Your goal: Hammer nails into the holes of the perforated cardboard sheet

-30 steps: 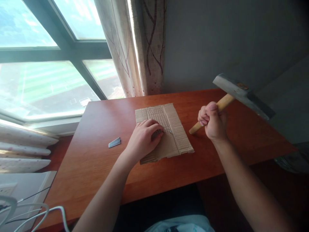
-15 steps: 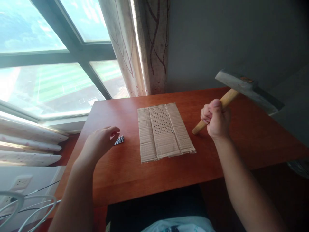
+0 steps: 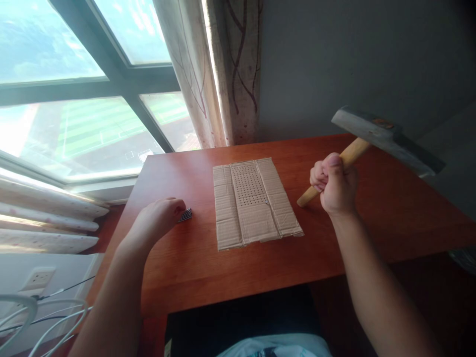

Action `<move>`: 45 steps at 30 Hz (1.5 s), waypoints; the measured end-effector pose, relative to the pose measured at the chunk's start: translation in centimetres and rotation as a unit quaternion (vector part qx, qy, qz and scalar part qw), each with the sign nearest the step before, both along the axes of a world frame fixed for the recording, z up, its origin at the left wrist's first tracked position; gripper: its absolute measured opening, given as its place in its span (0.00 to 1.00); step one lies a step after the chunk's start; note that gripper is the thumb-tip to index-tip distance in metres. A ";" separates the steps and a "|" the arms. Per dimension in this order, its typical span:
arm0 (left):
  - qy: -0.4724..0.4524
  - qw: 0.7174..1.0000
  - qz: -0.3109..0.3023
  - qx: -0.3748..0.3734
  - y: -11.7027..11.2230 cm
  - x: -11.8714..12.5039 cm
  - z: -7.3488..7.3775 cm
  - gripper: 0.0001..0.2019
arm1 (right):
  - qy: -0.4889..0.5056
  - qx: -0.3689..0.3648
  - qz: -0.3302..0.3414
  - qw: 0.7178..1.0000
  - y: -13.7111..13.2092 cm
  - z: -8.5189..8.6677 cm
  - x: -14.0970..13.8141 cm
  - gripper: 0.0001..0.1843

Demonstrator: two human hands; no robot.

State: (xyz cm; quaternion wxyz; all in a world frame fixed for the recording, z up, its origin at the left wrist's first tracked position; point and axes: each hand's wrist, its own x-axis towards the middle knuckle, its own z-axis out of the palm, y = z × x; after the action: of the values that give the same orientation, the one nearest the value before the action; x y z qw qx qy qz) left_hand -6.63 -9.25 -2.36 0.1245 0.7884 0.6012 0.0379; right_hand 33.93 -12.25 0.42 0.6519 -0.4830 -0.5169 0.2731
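My right hand [image 3: 336,183] is wrapped round the wooden handle of a hammer [image 3: 386,131], holding it raised at the table's right side, head up and handle end down. Over at the left, my left hand [image 3: 163,214] has its fingers curled together at a small row of dark metal nails [image 3: 185,214]. The fingertips partly cover the nails, so what they pinch is hidden. Between the hands a flat piece of cardboard [image 3: 256,223] lies on the table, with a grid of small dark holes in its middle. A small nail [image 3: 266,202] appears at the grid's lower right corner.
The reddish wooden table [image 3: 178,287] meets a window [image 3: 92,129] and a patterned curtain [image 3: 241,74] at the back left. White cables [image 3: 55,327] hang near a wall socket [image 3: 39,278] at the lower left. A grey wall [image 3: 353,64] stands behind.
My left hand's fingers have curled in closer to the nails. My right hand and the hammer have barely moved. The view has shifted very slightly.
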 end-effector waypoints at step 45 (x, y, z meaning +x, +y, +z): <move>-0.340 0.927 -0.147 0.052 -2.5 16.6 3.5 0.03 | 0.092 0.050 0.029 0.994 0.6 0.0 -0.1 0.30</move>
State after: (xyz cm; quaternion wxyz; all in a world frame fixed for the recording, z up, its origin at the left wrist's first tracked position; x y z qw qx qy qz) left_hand 10.00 -11.75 1.16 0.2844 0.8131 0.3972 0.3166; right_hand 33.81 -11.62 0.42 0.7117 -0.4074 -0.4819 0.3087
